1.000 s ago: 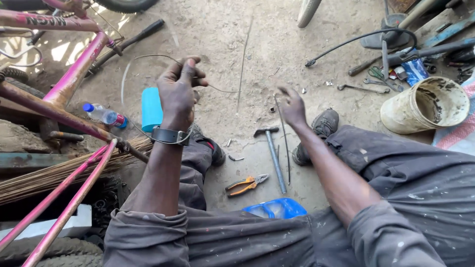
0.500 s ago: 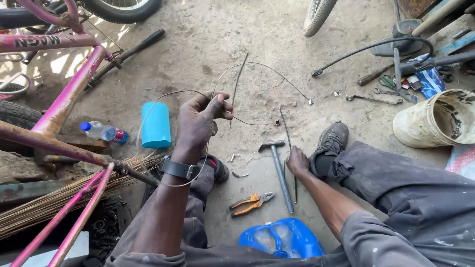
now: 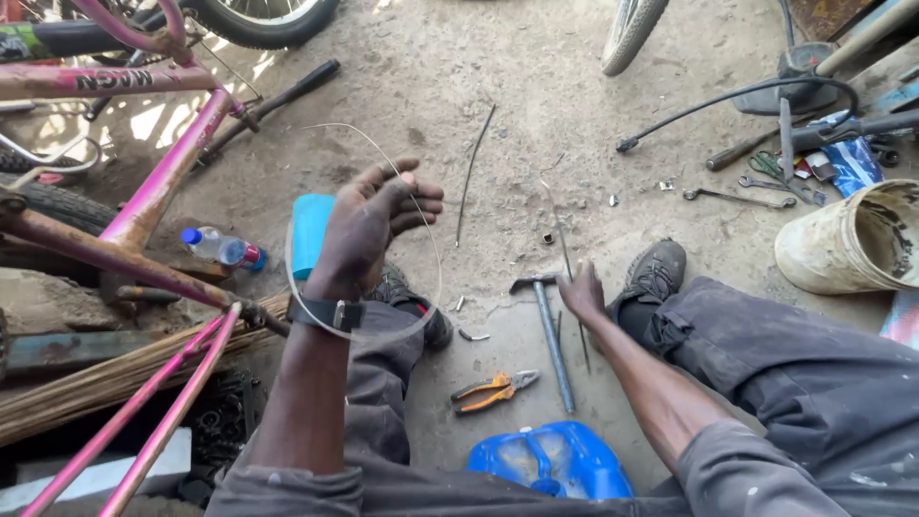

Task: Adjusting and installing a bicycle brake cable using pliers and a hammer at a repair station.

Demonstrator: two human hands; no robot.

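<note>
The dirty cream plastic bucket (image 3: 847, 244), far right of the hands, has dark muck inside. The left hand (image 3: 369, 225) pinches a thin silver wire loop (image 3: 433, 258) curling around its wrist. The right hand (image 3: 581, 292) presses a thin metal rod (image 3: 571, 278) beside the hammer (image 3: 550, 330).

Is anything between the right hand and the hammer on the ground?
Nothing visible. The right hand rests on the ground just beside the hammer, with only a thin rod lying under its fingers.
</note>
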